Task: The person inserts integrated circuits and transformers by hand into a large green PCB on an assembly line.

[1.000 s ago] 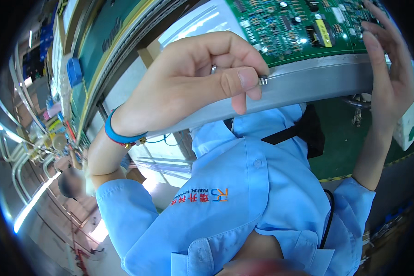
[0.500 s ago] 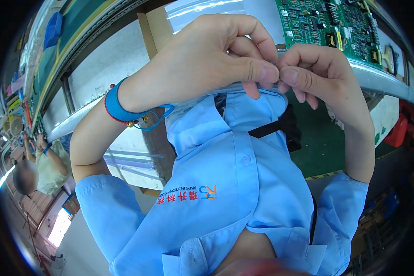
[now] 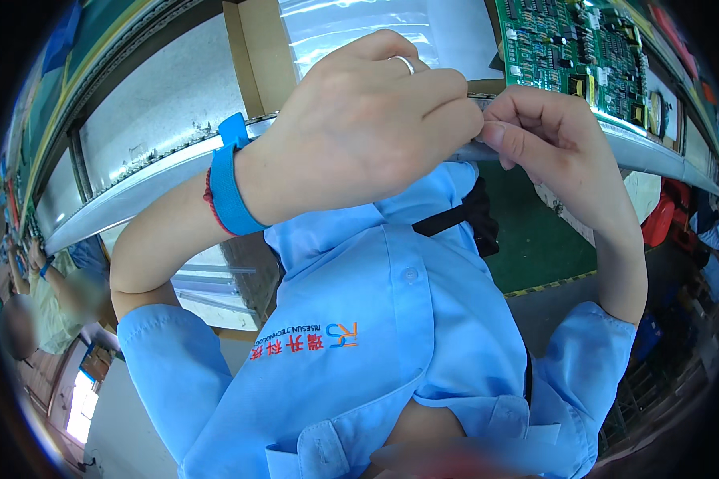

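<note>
1. The left hand (image 3: 367, 128) is curled shut, fingertips pinched together at the pale metal edge of the tabletop (image 3: 136, 195); a ring sits on one finger and a blue wrist strap (image 3: 230, 177) with a red cord beside it wraps the wrist.
2. The right hand (image 3: 547, 132) meets it from the other side, fingers closed and pressed against the left fingertips at the same edge; whatever small part lies between them is hidden, so it cannot be told what they grip.
3. The green circuit board (image 3: 575, 52) lies on the tabletop just beyond the right hand, its far side running toward the upper right rim; small components crowd its face.
4. A clear plastic sheet (image 3: 375, 24) lies behind the left hand, beside the board; a brown cardboard flap (image 3: 256, 56) stands at its left.
5. The tabletop bends in a long arc from lower left to upper right; grey panels and green strips run behind it at the upper left.
6. Below the hands the person's light blue shirt (image 3: 391, 335) fills the middle, with a black strap (image 3: 455, 219) across the collar.
7. The floor under the tabletop is green (image 3: 543, 247) with a yellow-black line at its border; red objects (image 3: 663, 215) stand at the right.
8. A blurred person (image 3: 48, 295) sits far left.
</note>
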### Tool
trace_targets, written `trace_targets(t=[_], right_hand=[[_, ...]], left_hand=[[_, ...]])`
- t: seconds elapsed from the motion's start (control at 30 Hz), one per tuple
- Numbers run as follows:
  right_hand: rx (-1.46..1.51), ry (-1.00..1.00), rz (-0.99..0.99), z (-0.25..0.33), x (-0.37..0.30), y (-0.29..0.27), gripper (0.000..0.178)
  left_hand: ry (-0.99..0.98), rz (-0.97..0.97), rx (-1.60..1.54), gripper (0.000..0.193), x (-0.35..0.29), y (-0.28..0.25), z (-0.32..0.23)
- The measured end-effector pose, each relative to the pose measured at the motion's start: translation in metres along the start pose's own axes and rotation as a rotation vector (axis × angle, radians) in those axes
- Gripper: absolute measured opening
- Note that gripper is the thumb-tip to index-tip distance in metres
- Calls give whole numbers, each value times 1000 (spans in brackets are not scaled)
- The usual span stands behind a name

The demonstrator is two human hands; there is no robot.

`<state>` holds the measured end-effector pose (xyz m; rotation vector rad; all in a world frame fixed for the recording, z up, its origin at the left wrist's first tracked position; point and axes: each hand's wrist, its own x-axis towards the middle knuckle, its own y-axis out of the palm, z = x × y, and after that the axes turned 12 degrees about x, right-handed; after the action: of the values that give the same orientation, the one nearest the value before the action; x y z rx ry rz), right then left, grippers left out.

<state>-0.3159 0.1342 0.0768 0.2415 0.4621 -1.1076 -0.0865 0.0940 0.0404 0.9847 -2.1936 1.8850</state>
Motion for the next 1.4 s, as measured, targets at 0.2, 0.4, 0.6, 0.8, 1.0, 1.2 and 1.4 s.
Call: trace_targets(t=[0.2,0.4,0.6,0.8,1.0,1.2,1.4], right_hand=[[-598,-687,-197,-15,3,-4,22],[-707,-905,-269,-44,4,2,40],[-859,-1160,-269,-57,9,-5,44],[-928,-1198,-234,-60,10,-9,50],[-918,-1197,-215,-61,12,-9,48],[-971,-1131,-154,-54,8,-8,49],[-1037,-1171,-153,-58,7,-9,52]], left_hand=[[57,30,232,25,-2,-1,-5],[14,-44,301,31,-6,5,-19],[11,-101,350,36,-13,8,-24],[-17,-70,339,34,-19,5,-20],[3,-45,338,38,-20,1,-19],[83,-34,402,40,-23,3,-18],[214,-60,488,33,-22,6,-17]])
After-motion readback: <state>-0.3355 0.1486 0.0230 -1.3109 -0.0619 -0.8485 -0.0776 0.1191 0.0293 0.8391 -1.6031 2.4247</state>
